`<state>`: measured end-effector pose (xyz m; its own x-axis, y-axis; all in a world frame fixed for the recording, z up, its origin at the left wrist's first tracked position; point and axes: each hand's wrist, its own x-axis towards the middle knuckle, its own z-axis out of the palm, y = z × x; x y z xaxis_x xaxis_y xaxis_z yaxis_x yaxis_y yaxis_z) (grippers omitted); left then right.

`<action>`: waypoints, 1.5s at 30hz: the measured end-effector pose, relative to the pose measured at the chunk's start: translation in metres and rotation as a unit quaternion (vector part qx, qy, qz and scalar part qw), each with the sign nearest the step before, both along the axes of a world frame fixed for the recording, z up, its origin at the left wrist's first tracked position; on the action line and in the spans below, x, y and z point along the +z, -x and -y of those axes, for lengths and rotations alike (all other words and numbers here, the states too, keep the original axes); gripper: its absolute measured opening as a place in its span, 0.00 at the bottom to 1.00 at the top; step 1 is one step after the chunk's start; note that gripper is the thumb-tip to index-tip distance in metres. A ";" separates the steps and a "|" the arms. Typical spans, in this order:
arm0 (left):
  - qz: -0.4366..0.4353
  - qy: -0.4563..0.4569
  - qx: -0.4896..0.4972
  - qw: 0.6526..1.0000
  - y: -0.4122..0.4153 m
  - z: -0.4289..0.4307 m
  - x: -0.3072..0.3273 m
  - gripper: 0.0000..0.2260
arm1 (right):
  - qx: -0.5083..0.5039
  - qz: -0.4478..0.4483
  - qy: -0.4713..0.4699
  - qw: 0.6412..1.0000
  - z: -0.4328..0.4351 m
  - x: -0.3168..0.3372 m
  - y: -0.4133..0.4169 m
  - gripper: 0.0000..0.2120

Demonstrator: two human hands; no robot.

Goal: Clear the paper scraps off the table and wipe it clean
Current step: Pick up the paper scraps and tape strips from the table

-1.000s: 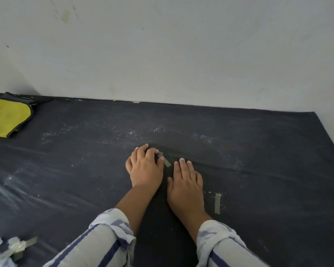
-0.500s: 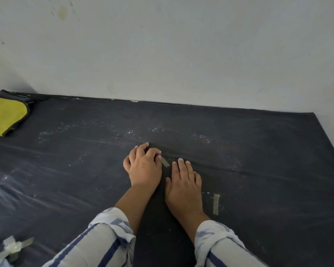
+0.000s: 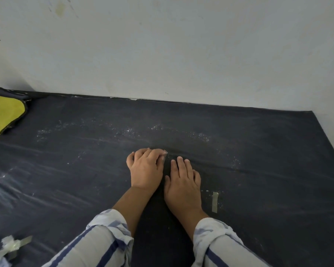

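Head camera looks down on a dark table [image 3: 258, 170] that stands against a pale wall [image 3: 181, 45]. Both hands are near the middle of the table, side by side. The left hand [image 3: 146, 170] has its fingers curled, and its fingertips pinch a small pale strip of tape [image 3: 164, 158] at the table surface; most of this strip is hidden under the fingers. The right hand [image 3: 182, 186] lies flat and open on the table, palm down, with nothing in it, just to the right of the left hand. Both arms wear sleeves [image 3: 108, 241] with light and blue stripes, rolled up at the wrist.

A second strip of tape [image 3: 215, 201] lies on the table to the right of the right hand, apart from it. In the near left corner there is a heap of crumpled paper scraps [image 3: 7, 247] with tape on it. White dust [image 3: 127, 131] is spread over the far part of the table. A yellow cloth [image 3: 3, 114] with a dark border lies in the far left corner.
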<state>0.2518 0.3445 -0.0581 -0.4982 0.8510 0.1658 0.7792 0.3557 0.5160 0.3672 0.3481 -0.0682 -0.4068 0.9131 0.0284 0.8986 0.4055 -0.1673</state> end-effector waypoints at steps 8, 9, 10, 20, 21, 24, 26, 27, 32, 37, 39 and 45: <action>0.036 0.057 0.000 0.998 0.003 -0.005 0.005 0.18 | -0.003 -0.004 0.002 1.000 0.000 0.002 0.001 0.24; 0.031 0.073 -0.005 0.997 0.003 -0.006 0.007 0.19 | -0.003 -0.005 0.003 1.000 0.000 0.002 0.001 0.24; 0.023 0.091 -0.010 0.996 0.003 -0.008 0.008 0.19 | -0.003 -0.005 0.004 1.000 0.000 0.003 0.001 0.24; 0.035 0.156 -0.031 0.987 0.006 -0.019 0.020 0.07 | -0.004 -0.010 0.018 1.000 0.001 0.003 0.002 0.25; 0.042 0.150 -0.028 0.987 0.007 -0.019 0.020 0.07 | -0.004 -0.011 0.018 1.000 0.001 0.003 0.002 0.26; 0.094 0.113 0.005 0.989 0.008 -0.015 0.021 0.06 | 0.003 -0.012 0.022 1.000 0.001 0.003 0.001 0.26; 0.131 0.086 0.029 0.987 0.010 -0.011 0.023 0.05 | 0.007 -0.015 0.029 0.999 0.001 0.003 0.001 0.27; 0.153 0.078 0.041 0.984 0.011 -0.007 0.024 0.05 | 0.010 -0.017 0.032 0.999 0.002 0.004 0.001 0.28; 0.314 0.047 0.089 0.944 0.025 0.031 0.042 0.04 | 0.034 -0.006 0.057 0.998 0.002 0.007 -0.001 0.25; 0.368 0.006 0.126 0.921 0.052 0.087 0.059 0.06 | 0.007 -0.007 0.075 0.997 0.008 0.015 0.006 0.23; 0.379 0.002 0.139 0.915 0.064 0.112 0.063 0.06 | -0.017 -0.049 0.093 0.994 0.021 0.022 0.022 0.21; 0.357 0.009 0.163 0.920 0.098 0.188 0.070 0.03 | 0.089 -0.271 0.277 0.917 0.116 0.046 0.102 0.14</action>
<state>0.1535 0.1564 0.0122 -0.7038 0.6369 -0.3149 0.0956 0.5240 0.8463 0.2650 0.2321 -0.0221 -0.6136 0.7694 -0.1777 0.5500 0.2550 -0.7953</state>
